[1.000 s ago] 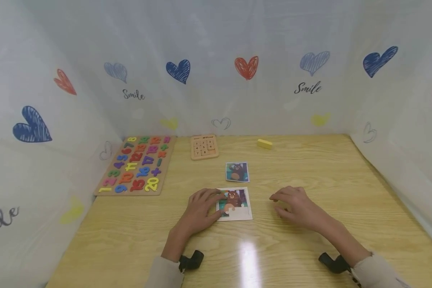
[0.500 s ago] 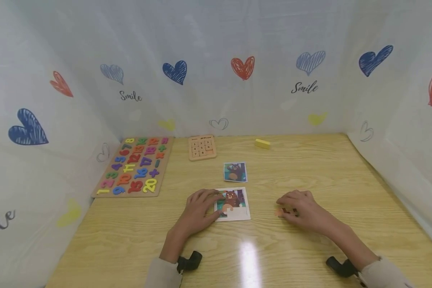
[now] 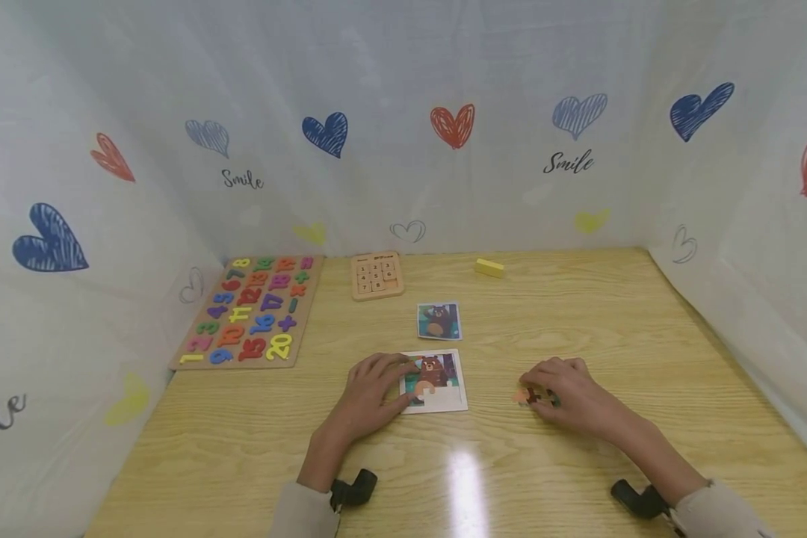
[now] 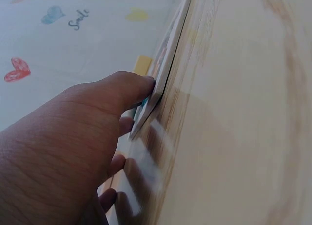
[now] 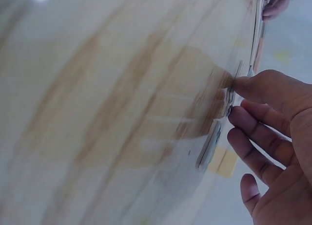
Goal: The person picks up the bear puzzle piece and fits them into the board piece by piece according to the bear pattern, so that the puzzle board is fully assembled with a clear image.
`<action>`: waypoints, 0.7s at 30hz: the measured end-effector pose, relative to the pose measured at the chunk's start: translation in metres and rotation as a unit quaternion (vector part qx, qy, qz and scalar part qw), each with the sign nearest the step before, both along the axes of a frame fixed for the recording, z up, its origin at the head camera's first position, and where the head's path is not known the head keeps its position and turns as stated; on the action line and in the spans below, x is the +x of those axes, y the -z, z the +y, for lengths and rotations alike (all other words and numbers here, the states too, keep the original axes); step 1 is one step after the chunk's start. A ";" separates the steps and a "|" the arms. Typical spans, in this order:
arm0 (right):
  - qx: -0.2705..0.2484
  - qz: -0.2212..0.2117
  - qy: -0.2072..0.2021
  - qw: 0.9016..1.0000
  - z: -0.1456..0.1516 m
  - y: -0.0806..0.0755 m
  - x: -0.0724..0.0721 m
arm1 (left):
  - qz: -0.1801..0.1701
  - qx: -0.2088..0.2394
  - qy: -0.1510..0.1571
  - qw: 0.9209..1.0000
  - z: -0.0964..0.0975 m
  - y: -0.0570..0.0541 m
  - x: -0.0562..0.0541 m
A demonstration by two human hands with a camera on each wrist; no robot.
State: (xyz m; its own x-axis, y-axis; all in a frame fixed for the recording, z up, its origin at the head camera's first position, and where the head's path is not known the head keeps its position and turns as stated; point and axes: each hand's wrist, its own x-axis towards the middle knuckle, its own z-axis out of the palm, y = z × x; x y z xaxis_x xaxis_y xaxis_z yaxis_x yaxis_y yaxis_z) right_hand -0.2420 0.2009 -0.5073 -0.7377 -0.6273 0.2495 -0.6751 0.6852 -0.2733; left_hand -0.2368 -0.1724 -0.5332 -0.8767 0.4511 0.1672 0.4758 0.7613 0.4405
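My left hand (image 3: 375,396) rests on the left side of a white-framed jigsaw board (image 3: 446,402). Its thumb (image 4: 141,86) presses near the board's edge, and the other fingers are spread beside it. The board shows a brown bear, with a bare white patch at lower right. Right of the board, close over the table, my right hand (image 3: 570,392) pinches a jigsaw piece (image 3: 521,395) with orange and brown on it between thumb and fingertips. A second flat piece (image 5: 208,146) lies beside those fingers in the right wrist view. The hand partly hides the pieces.
Behind the board lies a bear picture card (image 3: 438,321). Farther back are a wooden number slide puzzle (image 3: 376,276) and a yellow block (image 3: 489,268). A board of coloured numbers (image 3: 249,314) lies at left. White curtains (image 3: 390,179) enclose the table's back and sides.
My right hand has shifted slightly right and come to pinch a jigsaw piece, which now shows at its fingertips. The left hand has stayed on the board.
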 end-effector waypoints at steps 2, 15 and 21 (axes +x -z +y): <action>0.001 0.005 0.000 1.000 -0.001 0.001 -0.001 | 0.000 0.000 0.001 1.000 0.000 -0.001 0.000; -0.013 0.039 -0.016 0.999 -0.007 0.000 -0.003 | -0.005 0.006 0.002 1.000 0.000 -0.001 0.001; -0.006 0.063 -0.018 0.998 -0.014 -0.004 -0.005 | -0.001 0.008 0.004 1.000 -0.001 -0.002 0.002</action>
State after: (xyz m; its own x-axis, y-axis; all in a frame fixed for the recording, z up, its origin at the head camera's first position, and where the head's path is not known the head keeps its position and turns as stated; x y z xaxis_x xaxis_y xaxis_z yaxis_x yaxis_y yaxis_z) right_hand -0.2469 0.1871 -0.5031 -0.6773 -0.6495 0.3457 -0.7286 0.6571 -0.1930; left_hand -0.2353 -0.1733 -0.5310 -0.8731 0.4559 0.1727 0.4814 0.7502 0.4533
